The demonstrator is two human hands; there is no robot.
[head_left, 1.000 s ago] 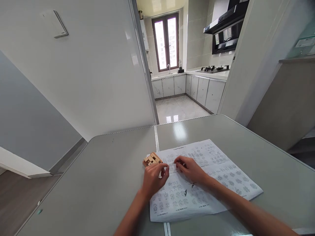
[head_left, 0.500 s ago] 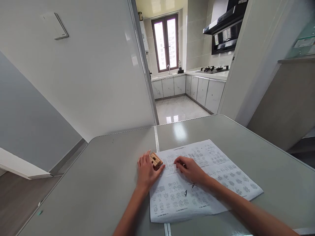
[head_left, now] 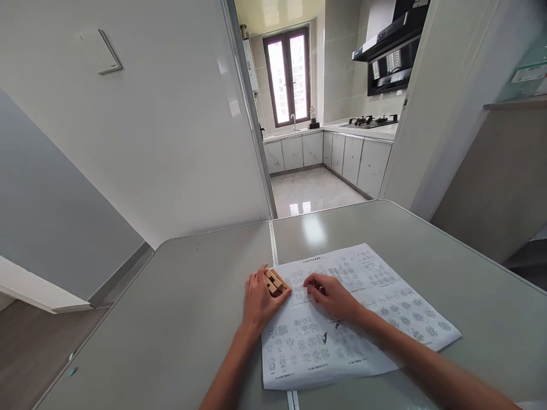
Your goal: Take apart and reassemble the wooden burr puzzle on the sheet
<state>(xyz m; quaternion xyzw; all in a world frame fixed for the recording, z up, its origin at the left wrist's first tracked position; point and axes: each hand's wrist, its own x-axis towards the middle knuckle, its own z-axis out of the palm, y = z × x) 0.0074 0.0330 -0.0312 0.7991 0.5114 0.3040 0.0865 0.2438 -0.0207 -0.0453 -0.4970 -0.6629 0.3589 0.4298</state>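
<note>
My left hand (head_left: pixel 259 299) is wrapped round a small wooden block puzzle (head_left: pixel 276 282), thumb on the near side and fingers on the far side. The puzzle lies at the upper left edge of a printed sheet (head_left: pixel 307 364). Rows of small line diagrams and short lines of print cover the paper. On its middle rests my right hand (head_left: pixel 332 295), with fingers curled and the tips drawn together just right of the puzzle. Whether anything small is inside those fingers is hidden.
The grey table (head_left: pixel 205 285) has a pale seam (head_left: pixel 273 242) running through it under the sheet. A small greenish object (head_left: pixel 73 371) lies near its left edge. Beyond the table are a white wall (head_left: pixel 171 142) and a doorway to a kitchen with cabinets (head_left: pixel 293 152).
My left hand and the wooden puzzle have shifted slightly right, closer against the paper. My right hand stays nearly where it was. The whole view has moved a little.
</note>
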